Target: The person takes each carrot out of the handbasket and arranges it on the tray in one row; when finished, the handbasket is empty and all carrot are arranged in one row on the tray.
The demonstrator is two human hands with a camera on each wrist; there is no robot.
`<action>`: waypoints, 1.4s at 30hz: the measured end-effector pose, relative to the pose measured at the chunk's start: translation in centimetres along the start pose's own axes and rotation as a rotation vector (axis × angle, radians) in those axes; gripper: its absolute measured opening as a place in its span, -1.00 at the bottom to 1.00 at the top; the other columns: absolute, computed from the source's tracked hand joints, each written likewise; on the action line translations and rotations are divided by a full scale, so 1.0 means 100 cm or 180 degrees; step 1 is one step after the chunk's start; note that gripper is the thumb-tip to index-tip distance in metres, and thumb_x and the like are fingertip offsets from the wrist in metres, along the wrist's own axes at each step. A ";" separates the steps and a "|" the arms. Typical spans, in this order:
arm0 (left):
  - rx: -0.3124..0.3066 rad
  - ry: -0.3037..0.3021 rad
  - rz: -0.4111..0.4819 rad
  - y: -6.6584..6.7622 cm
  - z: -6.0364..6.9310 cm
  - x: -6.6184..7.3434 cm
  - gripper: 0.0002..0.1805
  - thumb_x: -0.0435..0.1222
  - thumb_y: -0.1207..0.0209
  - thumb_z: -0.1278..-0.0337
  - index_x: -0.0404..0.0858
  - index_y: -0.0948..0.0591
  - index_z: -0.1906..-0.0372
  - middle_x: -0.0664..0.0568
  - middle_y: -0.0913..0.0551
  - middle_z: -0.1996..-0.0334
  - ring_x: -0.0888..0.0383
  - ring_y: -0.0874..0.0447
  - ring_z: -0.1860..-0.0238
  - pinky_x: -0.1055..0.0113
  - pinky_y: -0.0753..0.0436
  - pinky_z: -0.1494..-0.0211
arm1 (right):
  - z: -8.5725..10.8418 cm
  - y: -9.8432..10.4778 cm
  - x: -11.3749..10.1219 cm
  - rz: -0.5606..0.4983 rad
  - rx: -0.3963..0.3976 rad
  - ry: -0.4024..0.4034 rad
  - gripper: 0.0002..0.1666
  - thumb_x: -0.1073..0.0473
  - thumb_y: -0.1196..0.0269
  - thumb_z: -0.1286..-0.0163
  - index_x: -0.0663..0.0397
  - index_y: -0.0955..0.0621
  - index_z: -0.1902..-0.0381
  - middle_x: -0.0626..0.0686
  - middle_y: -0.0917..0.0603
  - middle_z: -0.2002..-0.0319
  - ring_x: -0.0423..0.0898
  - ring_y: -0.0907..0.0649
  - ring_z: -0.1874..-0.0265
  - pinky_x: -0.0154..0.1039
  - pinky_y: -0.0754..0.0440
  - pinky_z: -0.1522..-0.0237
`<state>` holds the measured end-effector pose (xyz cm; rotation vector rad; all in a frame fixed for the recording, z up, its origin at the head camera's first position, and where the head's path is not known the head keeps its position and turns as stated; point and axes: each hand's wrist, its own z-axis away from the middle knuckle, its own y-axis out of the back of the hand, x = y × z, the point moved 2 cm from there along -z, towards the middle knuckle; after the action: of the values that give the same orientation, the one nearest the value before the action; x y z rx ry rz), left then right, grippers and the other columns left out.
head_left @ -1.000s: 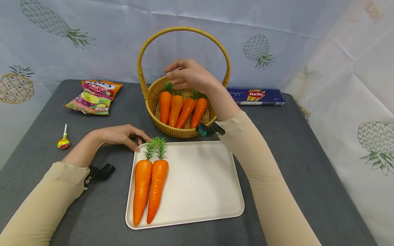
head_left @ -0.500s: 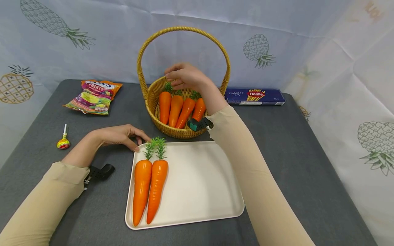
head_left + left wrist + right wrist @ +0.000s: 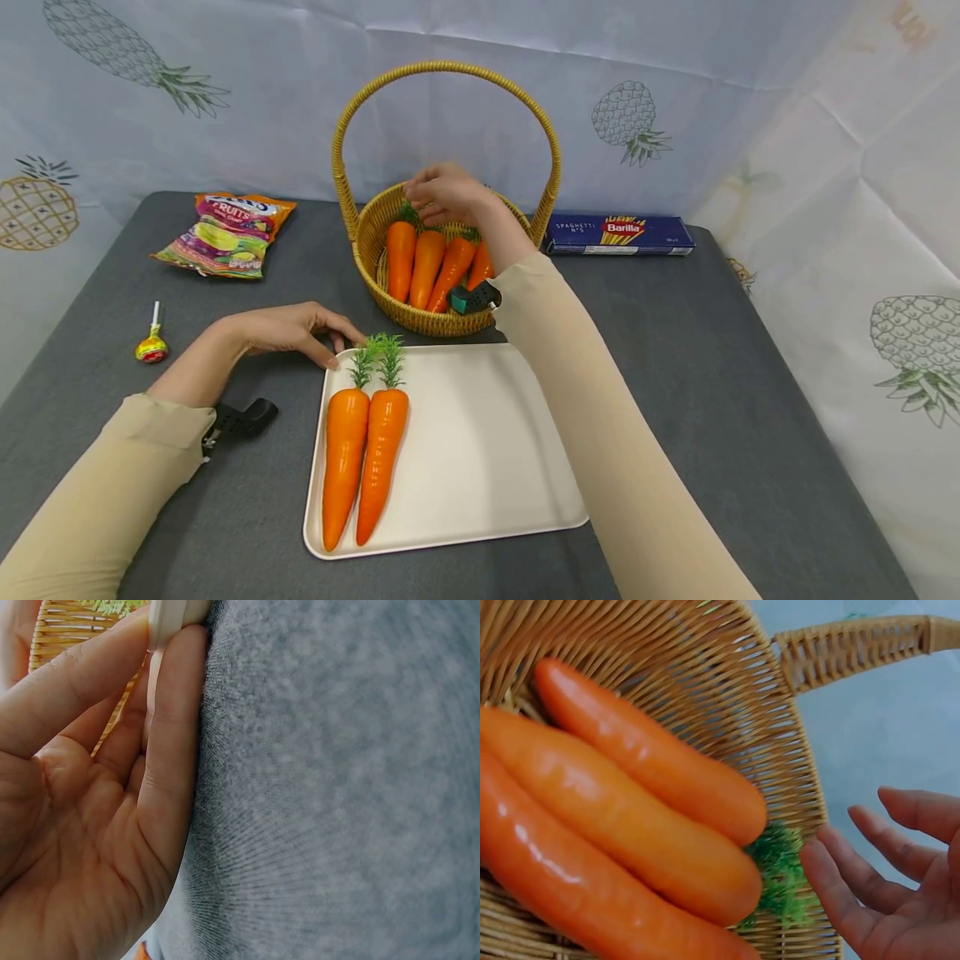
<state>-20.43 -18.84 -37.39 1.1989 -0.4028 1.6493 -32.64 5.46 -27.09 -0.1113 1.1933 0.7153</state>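
Observation:
My left hand [image 3: 288, 330] pinches the far left corner of a cream tray [image 3: 487, 442] between thumb and finger; the left wrist view shows its rim [image 3: 174, 616] in that pinch. Two orange carrots [image 3: 345, 458] with green tops lie side by side along the tray's left side. Behind the tray stands a wicker basket [image 3: 408, 318] with several more carrots [image 3: 426, 262] in it. Over the basket, beneath its handle, hovers my right hand [image 3: 453, 198], fingers loosely bent and holding nothing. In the right wrist view its fingertips are near the green carrot tops [image 3: 784, 877].
A colourful candy bag [image 3: 228, 236] and a lollipop [image 3: 153, 343] lie on the left of the grey table [image 3: 697, 358]. To the right of the basket lies a blue spaghetti box [image 3: 617, 235]. The basket's tall handle [image 3: 446, 67] arches above. A pineapple-print cloth [image 3: 720, 150] hangs behind.
My right hand has shifted slightly left and lower over the basket, its forearm now covering more of the tray's right side. The left hand, tray and carrots stay put.

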 end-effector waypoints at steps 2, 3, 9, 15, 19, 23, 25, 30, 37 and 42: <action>-0.0006 -0.0002 0.0005 0.000 0.000 -0.001 -0.41 -0.34 -0.31 -0.14 -0.35 -0.51 -0.31 -0.05 -0.60 0.13 0.22 -0.54 0.16 0.36 -0.59 0.13 | -0.003 -0.001 0.002 0.0067 -0.0018 0.0036 -0.49 0.15 -0.06 -0.54 0.15 -0.40 -0.38 0.16 -0.38 -0.41 0.08 -0.45 -0.39 -0.15 -0.49 -0.34; -0.0012 -0.0014 0.0003 0.000 0.000 -0.001 -0.41 -0.34 -0.31 -0.14 -0.35 -0.51 -0.31 -0.04 -0.60 0.13 0.22 -0.54 0.16 0.36 -0.59 0.14 | -0.005 -0.001 0.003 0.0096 -0.0026 0.0057 -0.48 0.16 -0.07 -0.53 0.15 -0.39 -0.39 0.16 -0.38 -0.41 0.08 -0.45 -0.38 -0.14 -0.49 -0.34; -0.0030 -0.0101 0.0025 0.000 0.001 -0.002 -0.44 -0.34 -0.29 -0.17 -0.35 -0.52 -0.30 0.03 -0.62 0.16 0.22 -0.55 0.16 0.36 -0.60 0.14 | -0.013 -0.003 0.009 0.0428 -0.0040 0.0238 -0.50 0.15 -0.10 -0.51 0.12 -0.43 -0.35 0.12 -0.41 -0.39 0.07 -0.50 -0.32 -0.16 -0.53 -0.28; -0.0035 -0.0080 0.0059 0.000 0.003 0.000 -0.42 -0.35 -0.30 -0.15 -0.38 -0.50 -0.30 -0.02 -0.61 0.16 0.23 -0.54 0.16 0.36 -0.60 0.13 | -0.019 -0.004 0.013 0.0769 -0.0106 0.0322 -0.50 0.10 -0.15 -0.48 0.05 -0.46 -0.32 0.08 -0.50 -0.25 -0.01 -0.54 -0.05 -0.23 -0.56 -0.14; -0.0038 -0.0050 0.0072 0.000 0.003 0.001 -0.40 -0.36 -0.30 -0.14 -0.40 -0.49 -0.31 -0.06 -0.60 0.15 0.23 -0.54 0.15 0.36 -0.60 0.13 | -0.022 -0.005 0.015 0.0959 -0.0193 0.0360 -0.50 0.09 -0.17 -0.47 0.02 -0.45 -0.32 0.08 -0.52 -0.22 -0.05 -0.50 0.07 -0.22 -0.54 -0.05; -0.0034 -0.0022 0.0077 0.001 0.003 0.002 -0.40 -0.37 -0.30 -0.13 -0.40 -0.49 -0.31 -0.07 -0.59 0.14 0.23 -0.53 0.16 0.37 -0.59 0.14 | -0.026 -0.007 0.016 0.1256 -0.0300 0.0433 -0.49 0.09 -0.16 -0.47 0.00 -0.44 -0.33 0.06 -0.47 -0.33 -0.06 -0.56 -0.04 -0.23 -0.55 -0.07; -0.0030 -0.0018 0.0080 0.001 0.003 0.002 -0.40 -0.37 -0.30 -0.13 -0.41 -0.49 -0.31 -0.08 -0.59 0.15 0.23 -0.53 0.16 0.37 -0.59 0.14 | -0.028 -0.008 0.017 0.1452 -0.0352 0.0466 -0.49 0.08 -0.16 -0.47 -0.01 -0.44 -0.33 0.06 -0.46 -0.35 -0.07 -0.57 -0.09 -0.23 -0.54 -0.07; -0.0038 -0.0041 0.0065 0.000 0.003 0.002 -0.40 -0.35 -0.31 -0.14 -0.40 -0.49 -0.31 -0.09 -0.59 0.15 0.22 -0.53 0.15 0.36 -0.59 0.14 | -0.031 -0.012 0.019 0.1939 -0.0450 0.0476 -0.50 0.05 -0.15 -0.48 -0.03 -0.44 -0.33 0.08 -0.47 -0.32 -0.02 -0.55 -0.16 -0.20 -0.52 -0.15; -0.0035 -0.0058 0.0043 0.000 0.002 0.001 -0.42 -0.33 -0.30 -0.16 -0.36 -0.50 -0.31 -0.02 -0.60 0.16 0.21 -0.54 0.15 0.35 -0.60 0.14 | -0.034 -0.014 0.021 0.2247 -0.0500 0.0386 -0.46 0.03 -0.16 -0.47 -0.06 -0.42 -0.36 0.06 -0.42 -0.37 -0.02 -0.44 -0.33 -0.14 -0.43 -0.32; -0.0043 -0.0082 0.0028 0.000 0.001 0.001 -0.43 -0.33 -0.30 -0.16 -0.35 -0.51 -0.30 0.00 -0.61 0.16 0.21 -0.55 0.16 0.35 -0.60 0.15 | -0.035 -0.016 0.021 0.2367 -0.0496 0.0314 -0.44 0.03 -0.18 -0.46 -0.08 -0.41 -0.37 0.05 -0.42 -0.37 -0.03 -0.43 -0.33 -0.16 -0.43 -0.32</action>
<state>-20.37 -18.85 -37.27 1.2110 -0.4352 1.6375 -34.21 3.59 -30.82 0.1833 1.2723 1.4673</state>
